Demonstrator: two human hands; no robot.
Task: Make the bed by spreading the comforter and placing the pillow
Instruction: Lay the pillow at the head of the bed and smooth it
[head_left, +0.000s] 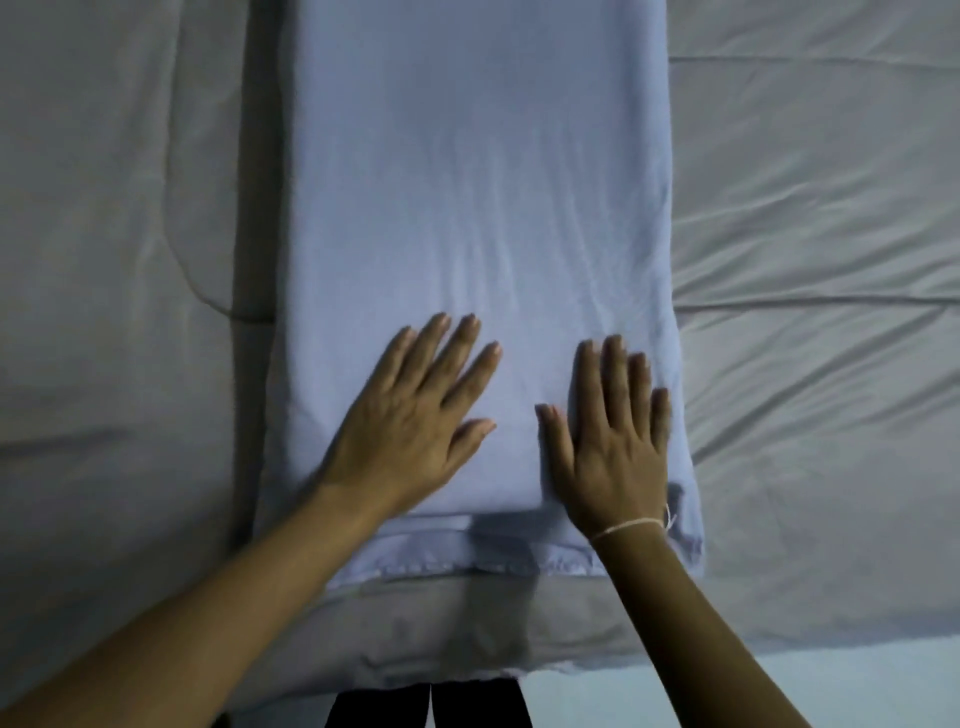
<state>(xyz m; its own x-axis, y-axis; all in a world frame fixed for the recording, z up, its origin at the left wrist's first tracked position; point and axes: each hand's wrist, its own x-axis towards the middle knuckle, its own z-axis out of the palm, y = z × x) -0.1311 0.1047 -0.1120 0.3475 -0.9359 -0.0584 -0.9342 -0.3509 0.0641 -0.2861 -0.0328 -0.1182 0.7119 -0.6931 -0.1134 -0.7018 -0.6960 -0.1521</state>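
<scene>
A long light-blue pillow (478, 182) lies lengthwise down the middle of the view, on top of the grey comforter (810, 270). My left hand (410, 421) rests flat on the pillow's near end, fingers spread. Flat on the same end, close to the pillow's right edge, lies my right hand (613, 441), with a thin white thread around its wrist. Neither hand grips anything. The pillowcase's open hem (467, 561) sits just below my palms.
The grey comforter also covers the left side (104, 260), with a stitched seam and a dark gap beside the pillow. The bed's near edge (779, 639) runs along the bottom right, with pale floor below. Dark trouser legs (431, 701) show at the bottom centre.
</scene>
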